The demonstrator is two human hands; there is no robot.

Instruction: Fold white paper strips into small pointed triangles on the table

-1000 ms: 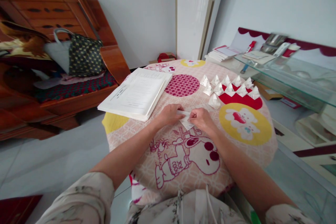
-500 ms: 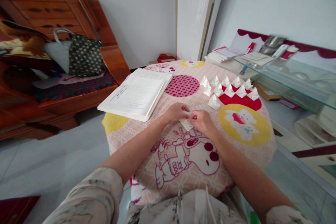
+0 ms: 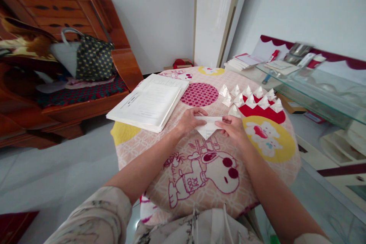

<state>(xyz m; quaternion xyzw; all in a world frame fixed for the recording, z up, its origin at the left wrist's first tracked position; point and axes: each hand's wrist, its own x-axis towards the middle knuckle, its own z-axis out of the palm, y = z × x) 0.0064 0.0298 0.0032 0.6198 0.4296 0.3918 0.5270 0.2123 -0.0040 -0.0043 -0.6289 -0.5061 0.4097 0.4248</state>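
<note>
Patterned cloth (image 3: 130, 154) fills the middle of my remote view, with a printed stack (image 3: 148, 99) lying on it, and I place everything else by that stack. Between the fingers, to the right of the stack's near end, is the paper (image 3: 207, 132): a small white piece, straight along its far edge, with a point on its near side. I see the left hand (image 3: 190, 121), the closer of the two to the stack, pinching the paper's left end; the right hand (image 3: 233, 127) pinches the other end, so both grips are narrow and full. Half a second ago the hands were bunched close together over one spot; now they have parted, and a pale band (image 3: 214, 119) along the far edge shows between them. I read that as the work passing from a single spot to the whole edge, though I cannot tell how many layers lie there. Just beyond the right hand, on the stack's right, folded pieces (image 3: 251, 101) stand peaked in a cluster. Farther out, a bench (image 3: 122, 61) bearing a bag (image 3: 94, 57) sits left of the stack, a white unit (image 3: 213, 26) rises beyond its far end, and a glass shelf (image 3: 323, 89) lies well to its right.
</note>
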